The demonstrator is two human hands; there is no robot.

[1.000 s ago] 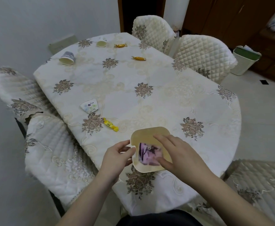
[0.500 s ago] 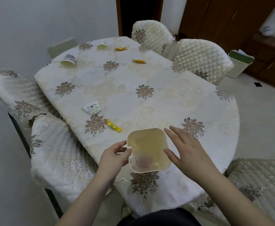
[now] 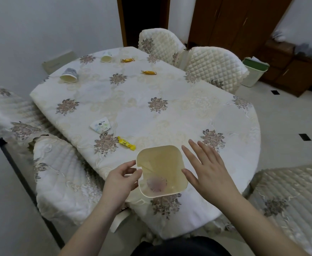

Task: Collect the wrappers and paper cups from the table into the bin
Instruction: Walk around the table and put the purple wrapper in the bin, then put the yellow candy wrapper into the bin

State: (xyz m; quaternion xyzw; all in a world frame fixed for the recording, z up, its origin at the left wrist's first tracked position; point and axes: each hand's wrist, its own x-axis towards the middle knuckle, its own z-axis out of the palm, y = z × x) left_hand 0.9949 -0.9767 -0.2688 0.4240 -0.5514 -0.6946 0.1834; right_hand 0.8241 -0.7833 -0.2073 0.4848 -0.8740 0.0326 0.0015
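Observation:
A cream square bin [image 3: 177,156] stands at the table's near edge with a pink wrapper [image 3: 156,184] lying at its bottom. My left hand [image 3: 121,179] pinches the bin's left rim. My right hand [image 3: 205,169] hovers open just right of the bin, fingers spread, holding nothing. On the cloth lie a yellow wrapper [image 3: 126,143] near the bin, a flattened white floral cup [image 3: 100,125], a tipped paper cup [image 3: 69,75] far left, another cup [image 3: 106,58] at the far end, and two orange wrappers [image 3: 127,60] [image 3: 148,72].
The oval table [image 3: 188,111] carries a floral cloth. Quilted chairs [image 3: 214,67] stand around it, one close on the left [image 3: 62,182] and one at the near right [image 3: 292,200]. A green-rimmed floor bin [image 3: 254,71] stands by the wooden cabinet.
My right hand let the pink wrapper drop into the bin, then lifted out and opened to the bin's right. My left hand stayed on the rim.

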